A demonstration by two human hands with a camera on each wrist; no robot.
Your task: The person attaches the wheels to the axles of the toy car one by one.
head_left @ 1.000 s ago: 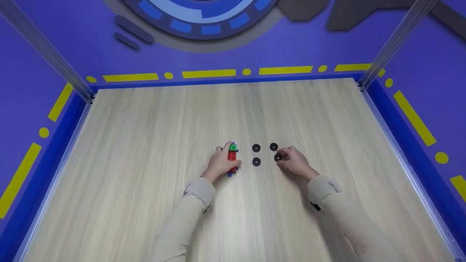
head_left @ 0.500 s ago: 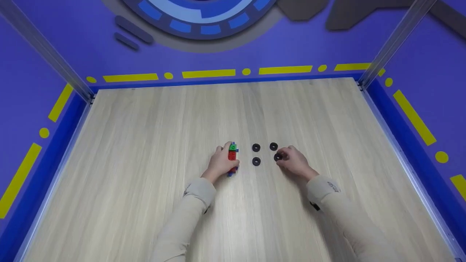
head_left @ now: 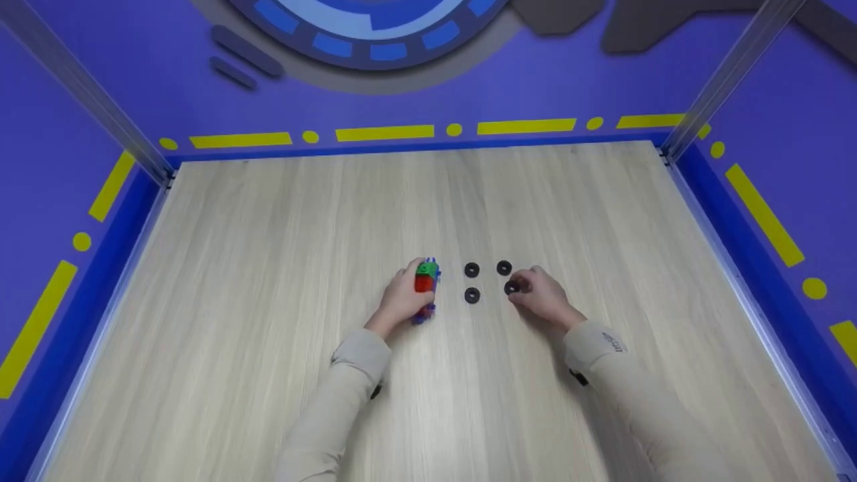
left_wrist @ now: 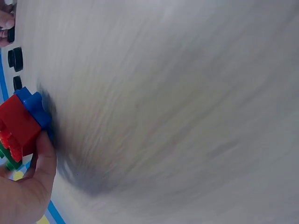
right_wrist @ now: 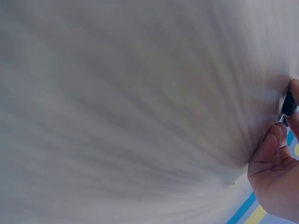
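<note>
Near the middle of the table, my left hand [head_left: 400,294] grips a toy brick vehicle body [head_left: 424,284] with fingers and thumb along its sides. The body is red, with a green brick at its far end and blue pegs sticking out below. In the left wrist view its red block [left_wrist: 21,119] leans to one side, blue pieces facing the table. My right hand [head_left: 543,296] pinches a black toy tyre [head_left: 511,287] close over the tabletop; its dark edge [right_wrist: 288,103] shows between the fingertips in the right wrist view.
Between the hands lie two more black tyres, a far one [head_left: 472,270] and a near one [head_left: 472,295]. Another tyre [head_left: 504,268] lies just beyond the right fingertips. Blue-purple walls with metal corner posts [head_left: 730,87] enclose the wooden table [head_left: 301,221].
My left hand has shifted slightly left and tilted the vehicle body, so more of its blue side shows. The right hand stays in place with its tyre, and the other tyres have not moved.
</note>
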